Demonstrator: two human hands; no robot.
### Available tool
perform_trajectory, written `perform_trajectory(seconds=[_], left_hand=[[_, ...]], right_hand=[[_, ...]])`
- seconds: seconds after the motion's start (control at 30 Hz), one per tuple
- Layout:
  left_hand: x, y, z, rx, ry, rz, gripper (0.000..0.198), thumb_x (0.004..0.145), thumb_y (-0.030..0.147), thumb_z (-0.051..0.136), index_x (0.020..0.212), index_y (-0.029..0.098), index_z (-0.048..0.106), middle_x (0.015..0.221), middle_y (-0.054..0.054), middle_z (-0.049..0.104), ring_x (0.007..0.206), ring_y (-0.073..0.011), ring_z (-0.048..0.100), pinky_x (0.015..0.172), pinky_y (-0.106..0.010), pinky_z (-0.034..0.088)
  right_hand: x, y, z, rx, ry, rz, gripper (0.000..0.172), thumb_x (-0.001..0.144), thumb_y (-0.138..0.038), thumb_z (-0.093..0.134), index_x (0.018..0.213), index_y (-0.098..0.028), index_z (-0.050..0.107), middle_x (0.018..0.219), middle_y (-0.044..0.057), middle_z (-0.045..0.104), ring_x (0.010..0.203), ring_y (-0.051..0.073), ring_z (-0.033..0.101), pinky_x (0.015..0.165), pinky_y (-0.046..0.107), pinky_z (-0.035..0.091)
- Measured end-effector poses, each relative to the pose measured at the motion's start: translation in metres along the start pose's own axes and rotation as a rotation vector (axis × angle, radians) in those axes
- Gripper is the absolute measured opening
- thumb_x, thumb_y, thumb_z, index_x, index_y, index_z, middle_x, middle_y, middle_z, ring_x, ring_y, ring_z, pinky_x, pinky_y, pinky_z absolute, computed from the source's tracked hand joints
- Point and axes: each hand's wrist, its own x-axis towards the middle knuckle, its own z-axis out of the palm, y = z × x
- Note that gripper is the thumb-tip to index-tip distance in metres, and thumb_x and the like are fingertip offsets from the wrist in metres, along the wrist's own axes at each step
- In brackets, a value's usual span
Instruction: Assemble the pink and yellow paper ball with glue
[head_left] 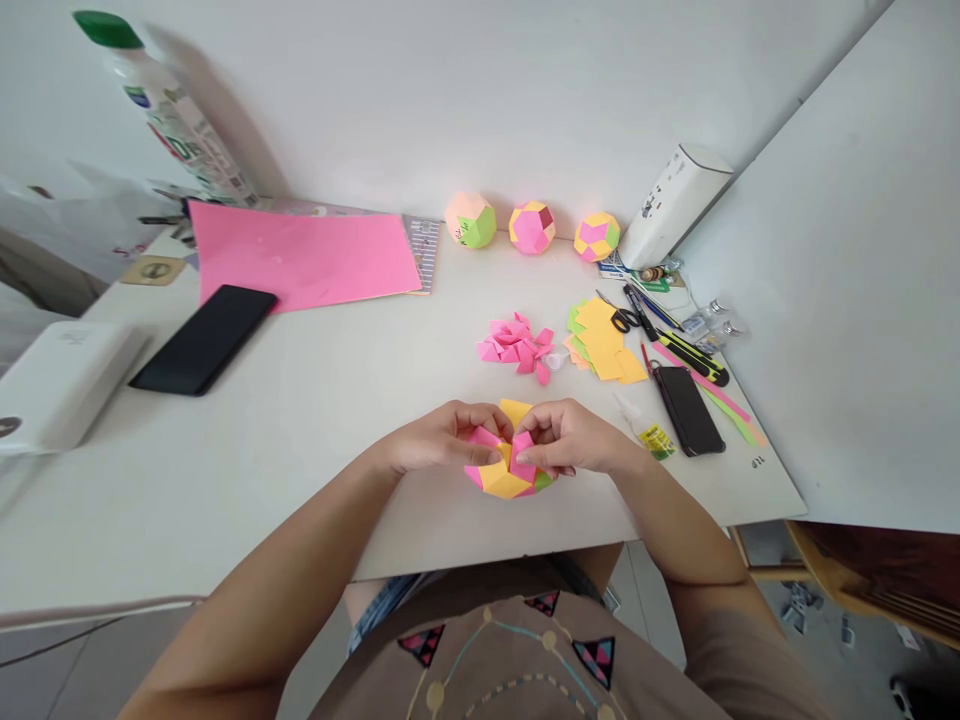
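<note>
Near the table's front edge, both hands work on a paper polyhedron [504,485] made of yellow, pink and green faces. My left hand [461,435] pinches its upper left side, thumb in front and fingers behind. On the other side, my right hand [566,435] pinches a pink face at the upper right. One yellow flap [515,411] stands up behind the fingertips. The polyhedron's back and the tips of several fingers are hidden. Just beyond the hands lies a pile of folded pink paper pieces [516,343].
Three finished-looking paper balls [532,228] line the wall. Yellow and green paper sheets [602,338], scissors [624,319], a glue bottle [651,432], a cutter [694,358] and a black case [686,410] lie right. Leftward are pink paper [307,255], a phone [204,340] and a white device [64,385].
</note>
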Motion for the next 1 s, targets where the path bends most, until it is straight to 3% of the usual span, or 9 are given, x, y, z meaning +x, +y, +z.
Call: perform_trajectory(seconds=[0.67,0.9,1.0], left_hand=[[0.0004,0.0003,-0.0005,-0.003,-0.004,0.023,0.013,0.076,0.029,0.066,0.082,0.017,0.065,0.108,-0.006,0.061,0.094,-0.0189,0.058,0.082,-0.032,0.046],[0.0012,0.0002,0.0005,-0.059,-0.016,0.042,0.015,0.076,0.029,0.067,0.082,0.016,0.063,0.107,-0.006,0.062,0.094,-0.0198,0.059,0.084,-0.034,0.047],[0.0011,0.0007,0.0006,-0.05,-0.014,0.04,0.014,0.077,0.029,0.067,0.081,0.016,0.063,0.109,-0.007,0.061,0.096,-0.0201,0.059,0.086,-0.034,0.046]], right_hand=[[-0.0007,-0.0002,-0.002,0.006,-0.053,-0.014,0.025,0.071,-0.031,0.073,0.081,-0.012,0.061,0.06,0.002,0.065,0.051,0.011,0.062,0.039,0.017,0.046],[0.0024,0.0022,-0.002,0.029,-0.067,-0.091,0.032,0.075,-0.029,0.07,0.101,-0.015,0.058,0.066,-0.002,0.061,0.048,0.01,0.062,0.037,0.017,0.046],[0.0025,0.0029,-0.0039,0.018,-0.079,-0.127,0.027,0.078,-0.03,0.066,0.1,-0.015,0.059,0.068,-0.003,0.058,0.049,0.01,0.063,0.037,0.016,0.047]])
